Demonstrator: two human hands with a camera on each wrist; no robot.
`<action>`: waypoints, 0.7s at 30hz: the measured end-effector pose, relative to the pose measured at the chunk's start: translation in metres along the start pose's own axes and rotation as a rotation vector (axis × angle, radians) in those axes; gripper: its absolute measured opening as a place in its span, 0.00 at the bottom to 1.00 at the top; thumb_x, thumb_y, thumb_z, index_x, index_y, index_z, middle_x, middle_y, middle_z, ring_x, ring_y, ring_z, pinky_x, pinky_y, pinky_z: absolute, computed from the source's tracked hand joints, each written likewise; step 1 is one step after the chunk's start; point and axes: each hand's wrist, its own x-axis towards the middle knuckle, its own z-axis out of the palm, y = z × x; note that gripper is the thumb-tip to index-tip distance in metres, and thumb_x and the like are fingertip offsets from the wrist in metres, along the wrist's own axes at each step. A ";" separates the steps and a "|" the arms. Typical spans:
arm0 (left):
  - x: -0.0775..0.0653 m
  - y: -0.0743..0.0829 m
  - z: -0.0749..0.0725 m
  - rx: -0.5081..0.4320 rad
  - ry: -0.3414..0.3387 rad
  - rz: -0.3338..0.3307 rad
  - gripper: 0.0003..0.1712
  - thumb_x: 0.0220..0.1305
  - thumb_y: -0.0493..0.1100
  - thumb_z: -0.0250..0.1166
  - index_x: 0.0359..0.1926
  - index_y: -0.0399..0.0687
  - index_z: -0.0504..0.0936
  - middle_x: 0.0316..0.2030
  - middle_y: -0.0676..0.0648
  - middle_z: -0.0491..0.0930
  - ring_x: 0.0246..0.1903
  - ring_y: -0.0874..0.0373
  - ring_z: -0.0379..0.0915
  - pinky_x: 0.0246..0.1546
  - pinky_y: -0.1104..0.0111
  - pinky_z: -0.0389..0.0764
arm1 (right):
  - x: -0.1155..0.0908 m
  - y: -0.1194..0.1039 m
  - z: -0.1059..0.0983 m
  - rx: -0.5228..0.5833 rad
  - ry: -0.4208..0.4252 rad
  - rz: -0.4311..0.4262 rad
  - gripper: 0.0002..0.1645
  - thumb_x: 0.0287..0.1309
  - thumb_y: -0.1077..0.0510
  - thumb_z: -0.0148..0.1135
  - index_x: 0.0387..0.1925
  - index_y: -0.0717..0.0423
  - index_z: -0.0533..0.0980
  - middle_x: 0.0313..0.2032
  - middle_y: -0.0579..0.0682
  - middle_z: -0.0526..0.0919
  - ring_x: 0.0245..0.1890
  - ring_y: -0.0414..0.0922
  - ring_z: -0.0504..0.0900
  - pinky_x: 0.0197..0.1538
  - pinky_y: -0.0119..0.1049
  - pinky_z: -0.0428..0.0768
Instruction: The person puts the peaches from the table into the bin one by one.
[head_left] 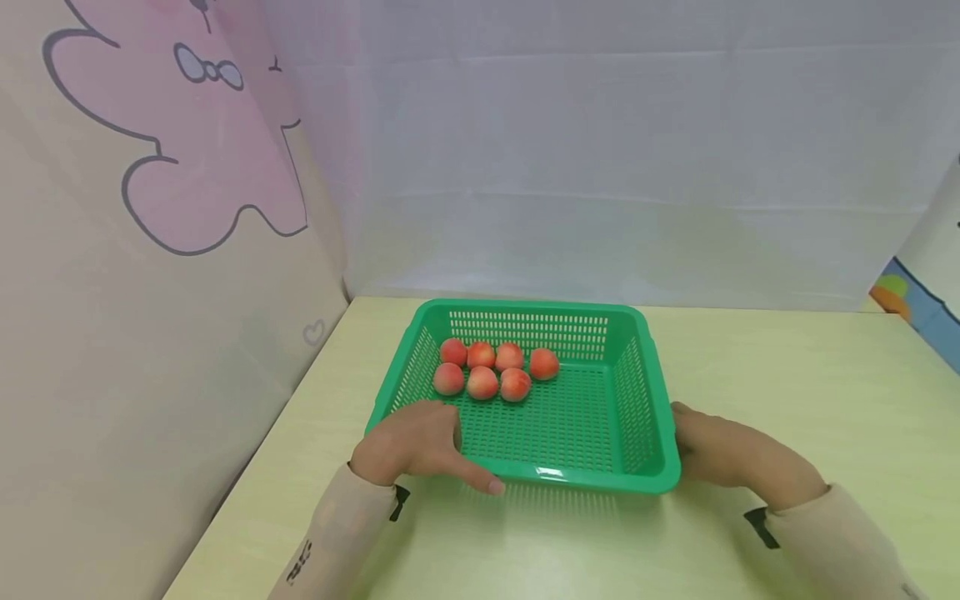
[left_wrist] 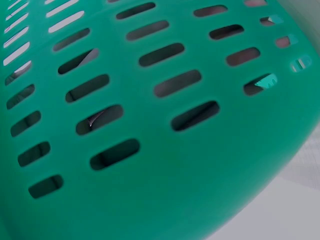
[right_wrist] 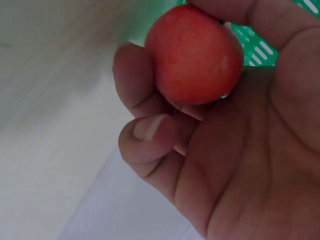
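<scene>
A green plastic basket (head_left: 551, 475) with slotted walls stands on the table. Several red-and-yellow peaches (head_left: 482, 382) lie grouped in its left and back part. My left hand (head_left: 420, 442) grips the basket's near left corner, its thumb lying over the front rim. Close up in the left wrist view is the slotted basket wall (left_wrist: 165, 150); no fingers can be made out there. Just outside the right wall, low beside the basket, is my right hand (head_left: 712, 446). In the right wrist view its curled fingers hold a red peach (right_wrist: 195, 55), which the head view hides.
The pale yellow-green table (head_left: 787, 358) extends to both sides of the basket. A white cloth (head_left: 600, 167) hangs behind it, and a cloth wall with a pink cartoon figure (head_left: 217, 158) stands at the left.
</scene>
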 end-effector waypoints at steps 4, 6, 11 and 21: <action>0.000 0.000 0.000 0.003 0.004 0.003 0.41 0.22 0.87 0.61 0.16 0.57 0.69 0.11 0.60 0.55 0.14 0.64 0.55 0.15 0.69 0.58 | -0.002 0.001 -0.004 -0.008 -0.010 0.023 0.11 0.63 0.56 0.60 0.45 0.41 0.71 0.41 0.46 0.69 0.40 0.45 0.68 0.42 0.47 0.73; 0.000 0.000 0.000 0.009 0.004 -0.001 0.41 0.22 0.88 0.61 0.16 0.57 0.68 0.11 0.59 0.55 0.14 0.64 0.55 0.15 0.68 0.58 | -0.002 0.001 -0.006 -0.011 -0.009 0.016 0.10 0.64 0.56 0.59 0.45 0.41 0.71 0.37 0.45 0.68 0.38 0.45 0.66 0.39 0.45 0.72; 0.000 0.000 0.000 0.025 0.003 -0.005 0.42 0.22 0.88 0.60 0.15 0.57 0.67 0.11 0.59 0.55 0.14 0.64 0.55 0.15 0.68 0.57 | -0.003 0.002 -0.008 -0.032 0.013 0.013 0.10 0.64 0.56 0.59 0.44 0.39 0.71 0.31 0.46 0.64 0.31 0.43 0.64 0.31 0.38 0.69; 0.000 0.001 0.000 0.041 0.007 -0.001 0.42 0.22 0.88 0.60 0.11 0.58 0.62 0.09 0.60 0.51 0.12 0.64 0.51 0.13 0.69 0.54 | -0.005 0.003 -0.015 -0.114 0.083 0.019 0.11 0.63 0.54 0.60 0.46 0.38 0.72 0.27 0.44 0.66 0.25 0.40 0.66 0.26 0.36 0.67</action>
